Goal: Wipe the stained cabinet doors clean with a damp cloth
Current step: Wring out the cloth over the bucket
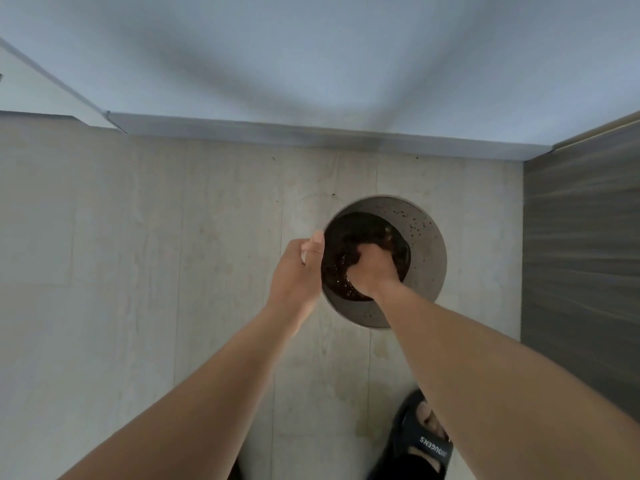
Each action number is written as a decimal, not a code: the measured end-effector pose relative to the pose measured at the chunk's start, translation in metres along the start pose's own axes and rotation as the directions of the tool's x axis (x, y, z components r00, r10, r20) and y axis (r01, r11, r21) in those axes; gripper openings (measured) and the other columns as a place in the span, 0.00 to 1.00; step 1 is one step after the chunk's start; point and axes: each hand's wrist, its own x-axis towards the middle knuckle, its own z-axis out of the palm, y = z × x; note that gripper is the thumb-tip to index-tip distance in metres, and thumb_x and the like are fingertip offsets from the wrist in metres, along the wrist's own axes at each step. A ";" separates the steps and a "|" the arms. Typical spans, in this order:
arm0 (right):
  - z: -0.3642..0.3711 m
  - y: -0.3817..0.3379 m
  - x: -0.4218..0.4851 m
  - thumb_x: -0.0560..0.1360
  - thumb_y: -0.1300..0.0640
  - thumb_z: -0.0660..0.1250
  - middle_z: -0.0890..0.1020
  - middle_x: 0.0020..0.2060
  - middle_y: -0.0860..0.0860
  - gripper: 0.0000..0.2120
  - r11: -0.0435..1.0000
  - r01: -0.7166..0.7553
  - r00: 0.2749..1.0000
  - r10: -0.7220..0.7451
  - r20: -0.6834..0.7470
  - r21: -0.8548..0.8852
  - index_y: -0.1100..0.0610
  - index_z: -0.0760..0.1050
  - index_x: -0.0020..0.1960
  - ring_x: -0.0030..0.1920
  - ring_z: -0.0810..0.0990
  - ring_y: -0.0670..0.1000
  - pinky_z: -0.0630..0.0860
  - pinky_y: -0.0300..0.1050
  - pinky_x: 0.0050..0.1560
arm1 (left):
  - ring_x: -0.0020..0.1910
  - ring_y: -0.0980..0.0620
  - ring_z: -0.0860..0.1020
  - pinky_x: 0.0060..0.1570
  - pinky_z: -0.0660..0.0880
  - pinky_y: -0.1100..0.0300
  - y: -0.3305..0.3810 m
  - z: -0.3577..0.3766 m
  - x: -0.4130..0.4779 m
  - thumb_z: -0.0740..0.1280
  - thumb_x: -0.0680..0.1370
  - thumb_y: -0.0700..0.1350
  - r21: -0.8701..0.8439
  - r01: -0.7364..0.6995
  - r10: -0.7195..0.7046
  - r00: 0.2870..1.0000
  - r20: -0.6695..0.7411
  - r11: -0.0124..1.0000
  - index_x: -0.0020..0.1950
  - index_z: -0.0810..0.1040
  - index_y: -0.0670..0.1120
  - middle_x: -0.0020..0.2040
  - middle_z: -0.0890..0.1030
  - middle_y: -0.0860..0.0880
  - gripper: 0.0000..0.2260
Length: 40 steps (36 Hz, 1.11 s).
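Dark cloth (341,263) in right hand (373,271), inside bowl (429,244).

Left of the bowl (429,244) you have open floor (138,271). Beyond it the wall (311,64) shuts you off; right of it a dark grey panel (581,254) stands near. Inside it, your right grip (372,268), clenched on the cloth (348,235), fills the middle.

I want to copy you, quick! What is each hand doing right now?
Left hand: beside the bowl rim, fingers hidden, cannot tell.
Right hand: gripping the dark cloth in the bowl.
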 end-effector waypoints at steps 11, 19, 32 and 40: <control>-0.093 0.027 -0.083 0.73 0.76 0.64 0.81 0.55 0.62 0.15 0.123 -0.257 0.955 -0.121 0.272 0.958 0.61 0.72 0.54 0.56 0.83 0.59 0.82 0.52 0.56 | 0.55 0.62 0.77 0.50 0.71 0.80 0.018 -0.003 -0.050 0.64 0.84 0.40 0.171 -0.282 0.315 0.926 -0.210 0.944 0.66 0.79 0.45 0.62 0.81 0.51 0.11; -0.110 0.034 -0.107 0.65 0.74 0.63 0.79 0.54 0.63 0.19 -0.167 -0.317 0.914 -0.315 0.254 0.934 0.59 0.70 0.53 0.55 0.82 0.62 0.81 0.61 0.59 | 0.68 0.55 0.77 0.67 0.73 0.61 0.053 -0.001 -0.054 0.66 0.82 0.47 -0.167 -0.079 0.097 0.990 0.103 0.983 0.73 0.75 0.47 0.69 0.78 0.51 0.19; -0.094 0.018 -0.080 0.76 0.60 0.74 0.83 0.50 0.60 0.09 0.391 -0.132 0.988 0.129 0.087 0.911 0.60 0.73 0.48 0.51 0.84 0.58 0.82 0.61 0.56 | 0.61 0.44 0.82 0.61 0.82 0.45 0.042 0.027 -0.038 0.65 0.84 0.38 -0.468 0.278 -0.201 0.957 0.208 0.839 0.62 0.78 0.42 0.61 0.83 0.41 0.08; -0.072 -0.008 -0.109 0.76 0.58 0.72 0.78 0.36 0.51 0.14 0.817 0.202 0.954 -0.038 -0.298 0.541 0.56 0.67 0.38 0.36 0.74 0.48 0.74 0.42 0.38 | 0.51 0.49 0.86 0.52 0.84 0.54 0.043 0.038 -0.051 0.70 0.82 0.39 -0.292 0.212 -0.209 0.977 0.039 0.933 0.52 0.83 0.43 0.49 0.87 0.45 0.03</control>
